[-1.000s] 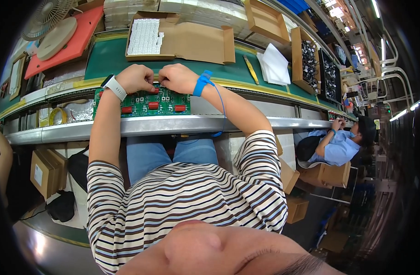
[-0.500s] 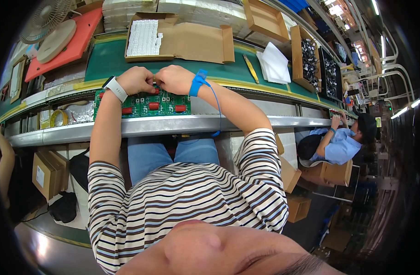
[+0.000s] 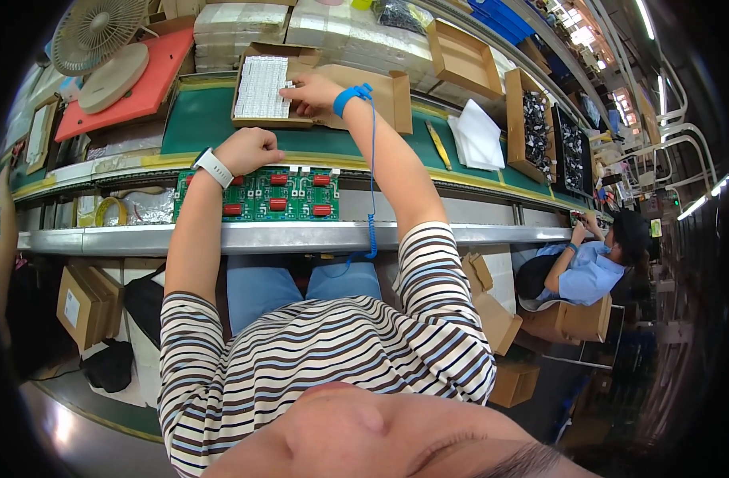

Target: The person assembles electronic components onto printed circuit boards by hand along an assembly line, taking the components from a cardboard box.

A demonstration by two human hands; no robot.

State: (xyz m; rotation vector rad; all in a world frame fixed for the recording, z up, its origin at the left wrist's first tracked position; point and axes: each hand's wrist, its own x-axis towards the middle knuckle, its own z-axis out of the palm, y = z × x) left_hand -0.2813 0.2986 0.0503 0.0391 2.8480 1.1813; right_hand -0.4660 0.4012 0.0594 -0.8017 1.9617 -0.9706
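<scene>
My right hand reaches over an open cardboard box, its fingertips pinched on a small white block at the edge of the packed rows. Many more white blocks stand side by side in the box's left part. My left hand is curled over the far edge of a green circuit board; whatever its fingers may hold is hidden. Red box-shaped components sit on the board in two rows. A few white pieces stand along its far edge. The board lies on the rail line before me.
Right of the box lie a yellow-handled tool, white foam sheets and a carton of dark parts. A fan stands far left. A blue coiled cord hangs from my right wrist. A co-worker sits at right.
My right hand has left the board and moved away from me to the white blocks in the box. The left hand stays near the board's far edge, uncovering more of it.
</scene>
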